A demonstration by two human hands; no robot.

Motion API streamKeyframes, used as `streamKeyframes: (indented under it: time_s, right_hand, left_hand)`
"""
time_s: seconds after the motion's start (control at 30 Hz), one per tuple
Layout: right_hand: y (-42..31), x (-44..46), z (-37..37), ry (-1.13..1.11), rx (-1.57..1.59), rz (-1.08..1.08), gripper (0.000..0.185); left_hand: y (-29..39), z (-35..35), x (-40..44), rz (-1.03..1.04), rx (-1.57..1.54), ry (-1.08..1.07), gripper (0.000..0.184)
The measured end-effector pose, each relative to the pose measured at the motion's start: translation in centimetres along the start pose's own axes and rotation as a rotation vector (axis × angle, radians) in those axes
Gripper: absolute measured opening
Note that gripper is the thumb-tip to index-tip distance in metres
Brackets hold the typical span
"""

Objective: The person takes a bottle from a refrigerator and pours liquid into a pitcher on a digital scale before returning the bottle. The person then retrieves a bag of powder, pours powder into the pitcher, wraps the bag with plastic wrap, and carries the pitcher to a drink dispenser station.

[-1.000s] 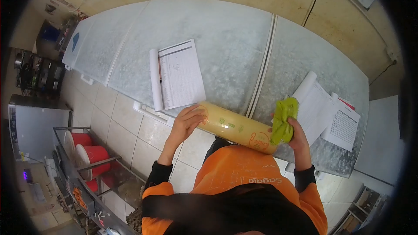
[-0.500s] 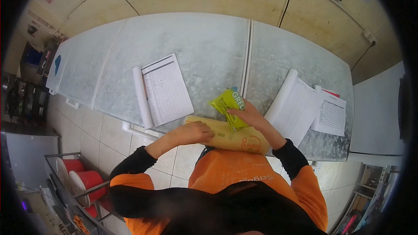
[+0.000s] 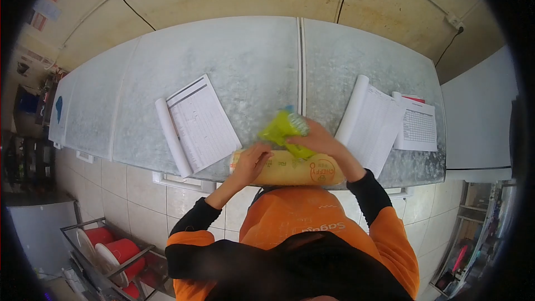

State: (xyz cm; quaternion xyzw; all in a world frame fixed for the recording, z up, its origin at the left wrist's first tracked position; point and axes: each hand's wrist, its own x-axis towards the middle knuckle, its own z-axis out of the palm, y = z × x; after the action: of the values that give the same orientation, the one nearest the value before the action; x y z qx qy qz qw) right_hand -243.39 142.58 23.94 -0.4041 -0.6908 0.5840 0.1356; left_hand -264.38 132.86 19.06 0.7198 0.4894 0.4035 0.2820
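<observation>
A large yellowish roll of film with red and green print [image 3: 295, 170] lies along the front edge of the grey worktop, against the orange shirt. My left hand [image 3: 253, 163] rests at the roll's left end, its fingers bent and partly apart, with nothing visible in them. Above the roll's middle, my right hand [image 3: 316, 138] grips a green crumpled packet [image 3: 284, 129], which is slightly blurred. The packet's lower part hangs over the roll's upper side.
An open paper pad [image 3: 202, 125] lies on the worktop [image 3: 234, 50] at left. Another pad [image 3: 372, 122] and a printed sheet [image 3: 419, 128] lie at right. Red buckets with white lids [image 3: 120, 256] stand in a rack at lower left.
The green packet, in my right hand, has moved from the roll's right end to above its middle. My left hand has shifted along the roll's left end. The camera view has turned.
</observation>
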Motion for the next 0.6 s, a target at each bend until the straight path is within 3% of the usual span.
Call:
streamKeyframes:
  time_s: [0.03, 0.1, 0.17, 0.27, 0.33, 0.37, 0.4, 0.47, 0.6]
  right_hand:
    - [0.5, -0.7, -0.8, -0.004, -0.003, 0.002, 0.055]
    - [1.8, -3.2, -1.9, -0.261, 0.829, 0.429, 0.053]
    - [5.1, -5.5, -0.2, -0.392, 1.124, 0.528, 0.051]
    - [3.1, -7.8, 4.4, -0.388, 1.275, 0.5, 0.054]
    - [3.4, -8.4, 7.5, -0.186, 1.878, 0.391, 0.058]
    - [3.7, -8.8, 8.1, -0.242, 1.997, 0.302, 0.059]
    - [3.0, -9.1, 8.8, -0.235, 1.999, 0.298, 0.059]
    - [1.3, -9.7, 9.9, 0.04, 2.171, 0.326, 0.058]
    - [2.3, -9.9, 10.8, 0.098, 2.051, 0.376, 0.057]
  left_hand:
    - [-0.5, 0.2, 0.0, -0.002, -0.002, 0.004, 0.015]
    - [-1.0, 0.7, 0.2, 0.067, -0.006, 0.056, 0.014]
    - [-0.6, 0.4, 0.6, 0.05, 0.002, 0.061, 0.013]
    - [-0.5, 0.4, 0.7, 0.016, -0.033, 0.053, 0.012]
    - [-0.5, 0.3, 0.4, -0.002, -0.079, 0.037, 0.012]
    - [-0.5, 0.3, 0.1, -0.028, -0.086, -0.007, 0.013]
    - [-0.5, 0.2, -0.3, -0.053, -0.093, -0.052, 0.014]
    - [-0.3, 0.1, -1.2, 0.015, -0.08, -0.088, 0.015]
    - [0.5, -0.6, -1.6, 0.166, 0.02, -0.263, 0.023]
